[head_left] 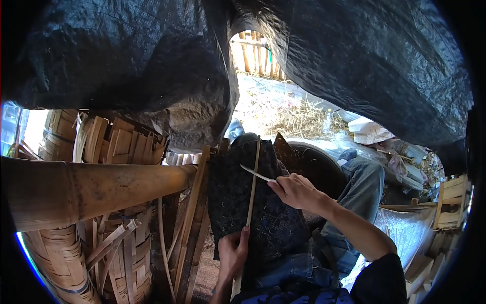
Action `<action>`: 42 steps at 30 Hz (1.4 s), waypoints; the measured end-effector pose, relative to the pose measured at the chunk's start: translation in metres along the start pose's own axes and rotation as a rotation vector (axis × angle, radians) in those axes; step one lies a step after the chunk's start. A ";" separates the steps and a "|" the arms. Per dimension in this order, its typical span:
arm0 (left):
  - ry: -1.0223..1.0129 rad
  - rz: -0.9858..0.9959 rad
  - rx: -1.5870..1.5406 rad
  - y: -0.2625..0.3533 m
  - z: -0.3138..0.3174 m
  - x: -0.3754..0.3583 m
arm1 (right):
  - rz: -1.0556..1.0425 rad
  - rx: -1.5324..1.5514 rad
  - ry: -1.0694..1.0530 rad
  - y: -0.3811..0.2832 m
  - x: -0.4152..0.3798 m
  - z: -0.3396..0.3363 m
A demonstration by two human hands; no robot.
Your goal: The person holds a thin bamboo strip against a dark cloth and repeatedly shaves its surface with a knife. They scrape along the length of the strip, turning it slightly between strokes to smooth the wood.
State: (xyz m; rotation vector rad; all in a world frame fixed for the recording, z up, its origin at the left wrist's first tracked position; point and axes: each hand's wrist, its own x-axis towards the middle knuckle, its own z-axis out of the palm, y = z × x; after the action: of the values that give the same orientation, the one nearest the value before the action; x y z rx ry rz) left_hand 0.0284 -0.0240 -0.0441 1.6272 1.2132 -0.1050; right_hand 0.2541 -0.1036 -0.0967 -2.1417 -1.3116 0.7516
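The left hand [232, 253] pinches a thin wooden strip [252, 202] that runs forward over a dark cloth [229, 197]; farther up, the right hand [298, 191] grips a knife [264, 177], its blade crossing the strip. Beyond lies dry straw [304, 119].

Knife [262, 177] across strip [251, 202], over cloth [228, 195]
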 end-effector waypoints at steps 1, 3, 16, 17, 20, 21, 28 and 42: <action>-0.005 0.007 0.028 0.002 -0.001 0.000 | 0.046 -0.032 -0.005 -0.005 0.002 -0.004; -0.011 0.026 0.079 0.010 -0.002 -0.002 | 0.100 -0.063 -0.013 -0.006 0.011 -0.007; -0.039 -0.058 -0.014 0.001 -0.006 -0.001 | 0.048 0.124 -0.178 0.008 0.017 -0.009; -0.040 -0.056 0.001 0.001 -0.006 0.000 | 0.027 0.078 -0.150 0.008 0.015 -0.013; -0.051 -0.048 0.037 0.004 -0.006 0.002 | -0.037 -0.168 0.118 0.027 0.034 0.002; -0.045 -0.053 0.049 0.005 -0.006 0.002 | 0.177 -0.062 -0.059 0.025 0.053 -0.007; -0.015 0.010 -0.038 0.006 -0.004 0.010 | 0.099 0.120 -0.184 -0.006 0.021 -0.006; -0.008 -0.033 -0.080 0.017 0.000 0.014 | -0.037 -0.047 -0.084 -0.041 -0.032 0.009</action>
State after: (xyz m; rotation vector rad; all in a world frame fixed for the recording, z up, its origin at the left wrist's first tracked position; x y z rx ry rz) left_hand 0.0472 -0.0137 -0.0409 1.5362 1.2236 -0.0831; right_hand 0.2102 -0.1147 -0.0698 -2.1367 -1.4217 0.8107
